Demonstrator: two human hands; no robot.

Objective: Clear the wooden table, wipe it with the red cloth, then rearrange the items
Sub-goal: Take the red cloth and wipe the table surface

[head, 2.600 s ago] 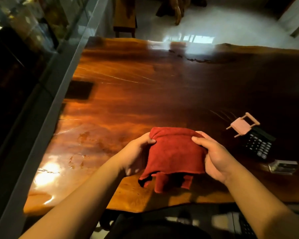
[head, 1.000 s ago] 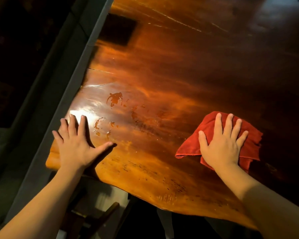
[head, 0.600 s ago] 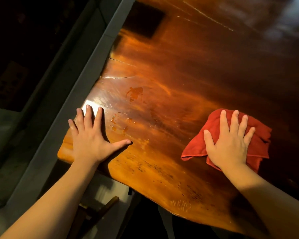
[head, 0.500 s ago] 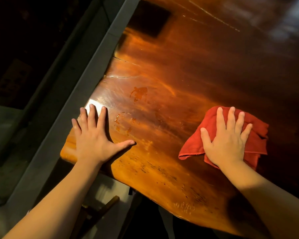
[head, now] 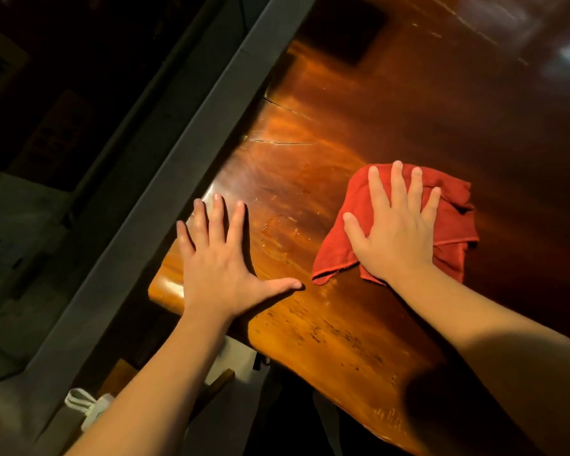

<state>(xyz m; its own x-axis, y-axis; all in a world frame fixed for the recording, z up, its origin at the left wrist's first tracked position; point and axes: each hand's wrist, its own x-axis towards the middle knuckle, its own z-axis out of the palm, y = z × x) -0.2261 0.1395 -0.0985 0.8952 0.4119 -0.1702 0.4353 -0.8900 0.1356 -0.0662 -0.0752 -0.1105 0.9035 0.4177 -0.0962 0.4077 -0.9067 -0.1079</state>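
Note:
The glossy wooden table fills the right of the view, and its near left corner lies under my hands. My left hand rests flat on that corner, fingers spread, holding nothing. The crumpled red cloth lies on the table to its right. My right hand presses down on the cloth with the palm flat and the fingers apart. Faint wet marks show on the wood between the two hands.
A grey ledge runs diagonally along the table's left edge, with dark space beyond it. A dark square patch sits on the far table surface. Below the near edge are a wooden chair part and a white object.
My right hand has slid the cloth left, closer to my left hand. The dark wet blotches near the corner have faded to faint marks. My left hand stays flat.

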